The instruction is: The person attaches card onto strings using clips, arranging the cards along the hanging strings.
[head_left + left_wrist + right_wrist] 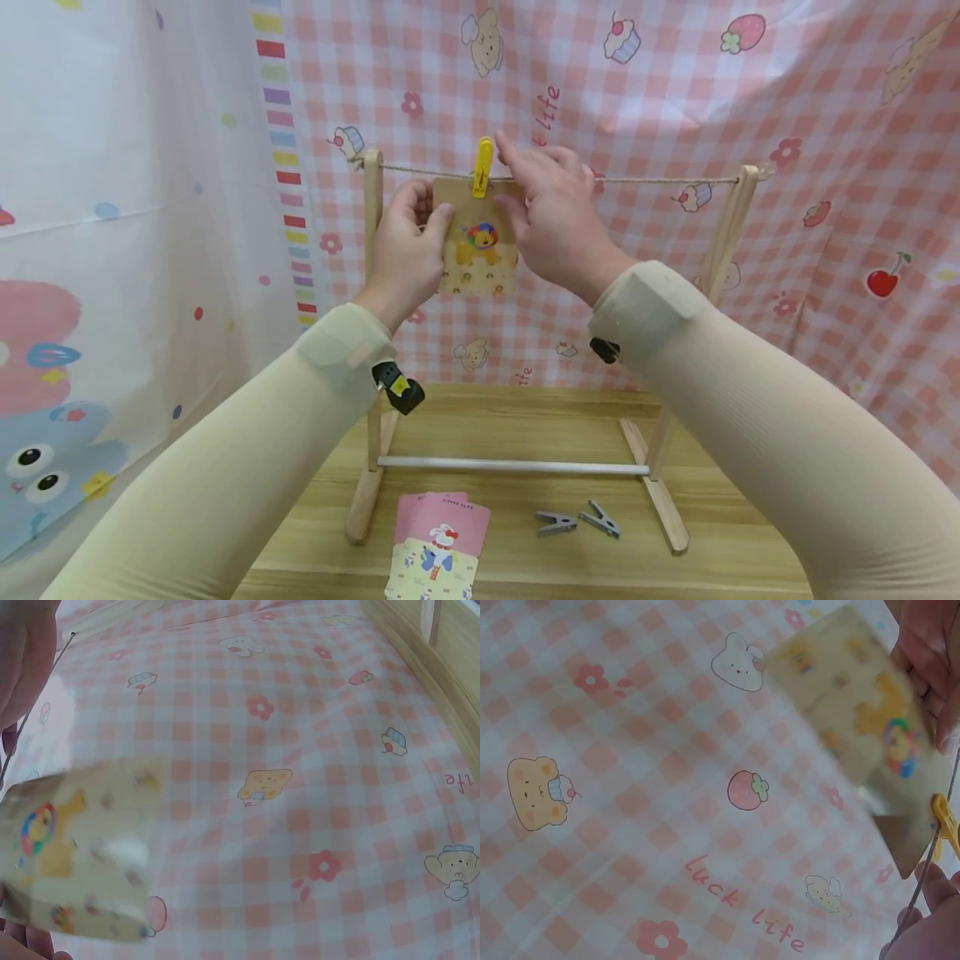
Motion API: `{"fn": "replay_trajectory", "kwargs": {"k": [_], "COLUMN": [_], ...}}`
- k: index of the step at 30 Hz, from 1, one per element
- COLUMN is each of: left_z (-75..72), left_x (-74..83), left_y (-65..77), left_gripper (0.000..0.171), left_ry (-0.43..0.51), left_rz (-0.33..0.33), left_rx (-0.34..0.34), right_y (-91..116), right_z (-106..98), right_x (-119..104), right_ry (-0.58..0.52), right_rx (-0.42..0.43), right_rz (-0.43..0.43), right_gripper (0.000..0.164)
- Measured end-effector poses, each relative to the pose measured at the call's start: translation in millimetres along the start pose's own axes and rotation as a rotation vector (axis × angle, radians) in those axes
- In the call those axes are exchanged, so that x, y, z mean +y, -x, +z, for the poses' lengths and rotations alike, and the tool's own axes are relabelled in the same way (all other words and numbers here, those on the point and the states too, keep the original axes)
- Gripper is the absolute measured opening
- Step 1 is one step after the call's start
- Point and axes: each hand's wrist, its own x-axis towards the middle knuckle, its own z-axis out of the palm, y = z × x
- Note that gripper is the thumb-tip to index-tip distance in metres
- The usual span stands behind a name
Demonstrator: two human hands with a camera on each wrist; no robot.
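Item 1: lion card (480, 242), one piece. It hangs upright against the cord (652, 180), between your hands and near the left post (372, 217) of the wooden stand. By its look it is thin, light and fairly stiff. The wrist views show a sheen, so expect a smooth face that could slide under a loose pinch; the corners would be the first part to crease. Best hold: a flat pinch on a side edge, thumb in front and fingers behind, off the print.

Item 2: yellow clip (482, 167), one piece, upright, straddling the cord at the middle of the card's top edge. Likely light, hard and springy; take it by the upper ends.

Item 3: your left hand (408, 243), pinching the card's left edge near the top.

Item 4: your right hand (558, 208), fingers extended and spread from the thumb, just beside the clip and the card's upper right corner. Whether the thumb touches the card is hard to tell; the right wrist view cuts the hand off.

Item 5: grey clips, two pieces, (557, 523) and (602, 520), lying near each other on the wooden table (570, 421).

Item 6: pink and yellow cards (442, 546), overlapping, left of those clips.
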Motion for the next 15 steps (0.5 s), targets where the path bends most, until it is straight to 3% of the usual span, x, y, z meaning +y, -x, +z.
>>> {"fn": "replay_trajectory", "kwargs": {"k": [7,15], "left_z": [-1.1,-6.9], "left_x": [0.4,-3.3], "left_y": [4.9,21.3], "left_gripper": [0.035,0.057], "left_ry": [-0.017,-0.074], "left_rz": [-0.018,0.01], "left_rx": [-0.003,-0.026], "right_y": [9.5,35.6], "right_z": [-1.3,-0.1], "right_x": [7.0,23.7], "right_ry": [0.003,-0.034], "right_rx": [0.038,0.121], "right_rz": [-0.036,-0.138], "right_gripper": [0.061,0.057]}}
